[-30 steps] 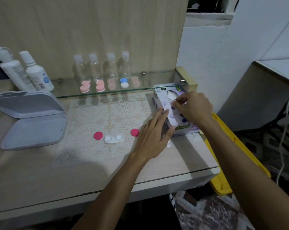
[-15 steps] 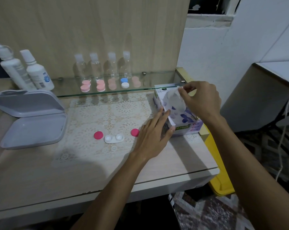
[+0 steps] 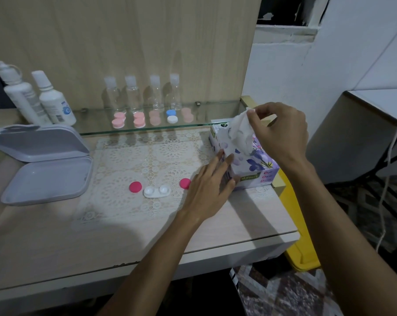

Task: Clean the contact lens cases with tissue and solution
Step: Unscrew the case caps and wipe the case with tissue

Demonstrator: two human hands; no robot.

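Head view: right hand (image 3: 281, 133) pinches tissue (image 3: 239, 131) top corner, half out of tissue box (image 3: 249, 165) at desk's right, left hand (image 3: 206, 188) fingers straight, together, bracing box; tissue light, tears easily, grip high

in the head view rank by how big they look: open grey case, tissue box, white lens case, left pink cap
1. open grey case
2. tissue box, partly hidden by hands
3. white lens case
4. left pink cap
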